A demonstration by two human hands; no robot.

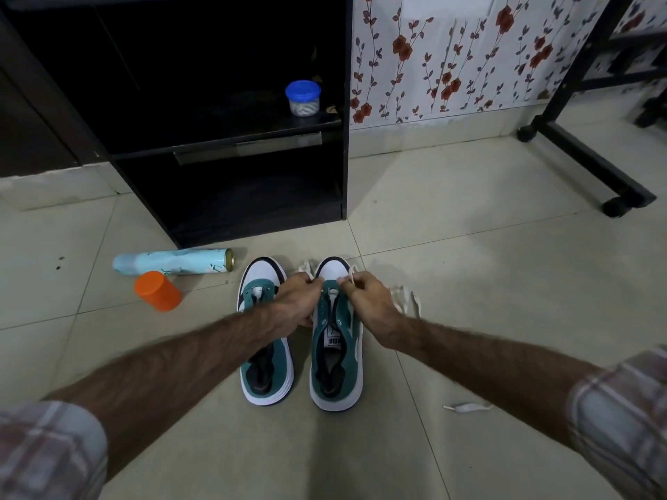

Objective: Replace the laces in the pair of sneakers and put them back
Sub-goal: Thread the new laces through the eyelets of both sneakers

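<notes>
Two teal and white sneakers stand side by side on the tiled floor, toes pointing away from me: the left sneaker [265, 359] and the right sneaker [337, 355]. A white lace [334, 292] runs through the front eyelets of the right sneaker. My left hand [294, 301] pinches one end of that lace over the shoe's front. My right hand [364, 301] pinches the other end. Loose white lace [406, 299] lies bunched on the floor right of the shoe, and another short piece of lace [467, 407] lies nearer to me.
A black open shelf unit [231, 196] stands behind the shoes, with a blue-lidded jar [303, 98] on its shelf. A light blue spray can [173, 262] lies on its side at the left, beside an orange cap [158, 291]. A black wheeled frame [584, 157] stands at the right.
</notes>
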